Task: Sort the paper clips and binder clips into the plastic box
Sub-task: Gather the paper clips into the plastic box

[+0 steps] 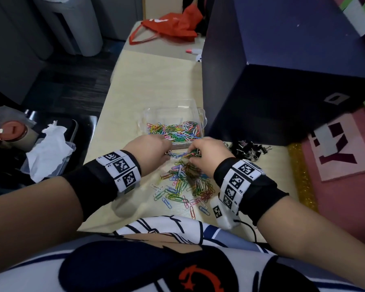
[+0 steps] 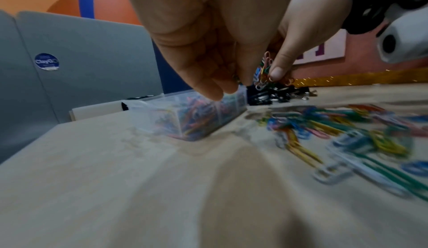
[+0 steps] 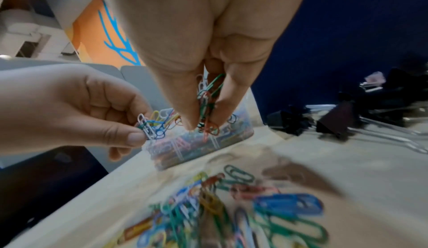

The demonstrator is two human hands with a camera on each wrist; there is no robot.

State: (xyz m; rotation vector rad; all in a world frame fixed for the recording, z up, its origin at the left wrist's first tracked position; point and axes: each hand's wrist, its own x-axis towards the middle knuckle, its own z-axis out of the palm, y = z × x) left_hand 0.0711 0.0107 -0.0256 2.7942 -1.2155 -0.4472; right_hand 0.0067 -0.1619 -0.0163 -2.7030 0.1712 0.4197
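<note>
A clear plastic box (image 1: 144,114) at mid-table holds many coloured paper clips (image 1: 175,130). Just in front of its near wall, my left hand (image 1: 168,153) pinches a small bunch of clips (image 3: 154,124) between thumb and fingers. Beside it, my right hand (image 1: 193,153) pinches another bunch (image 3: 208,103), which hangs from the fingertips above the table. More loose paper clips (image 1: 185,182) are heaped on the table between my wrists. A pile of black binder clips (image 1: 249,149) lies to the right of the box, untouched.
A tall dark blue box (image 1: 282,81) stands close behind the binder clips, at the right of the plastic box. A red bag (image 1: 173,26) and a marker (image 1: 193,51) lie at the table's far end. Off the left edge sit a bin with tissue (image 1: 49,150) and a lidded cup (image 1: 11,133).
</note>
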